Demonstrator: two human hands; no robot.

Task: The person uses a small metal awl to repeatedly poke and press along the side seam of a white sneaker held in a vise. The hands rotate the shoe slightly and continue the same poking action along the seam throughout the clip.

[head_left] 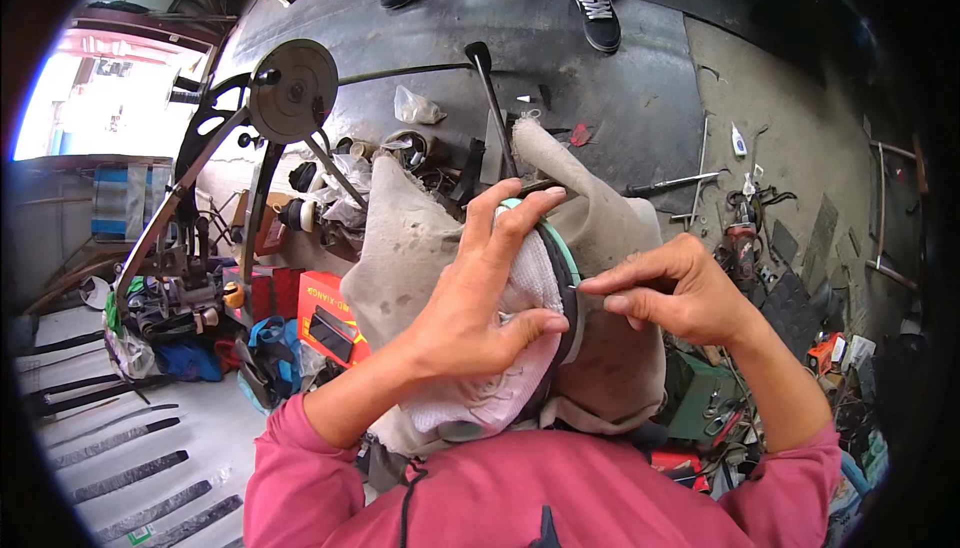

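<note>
A white knit shoe (480,398) with a dark and pale-green sole edge lies on its side over a stained beige cloth (405,233) across my lap. My left hand (465,313) is wrapped round it, with the thumb on the near side and the fingers over the far end. At the sole's edge, the thumb and forefinger of my right hand (685,293) are pinched together. A thin light line shows at the sole just by those fingertips; whether it is a needle or a thread is too small to tell.
A hand-wheel machine (293,90) stands at the left, near a red box (325,298) with a phone (331,334) on it. Tools and a green metal box (695,398) crowd the right. Another person's dark shoe (598,16) is at the far side.
</note>
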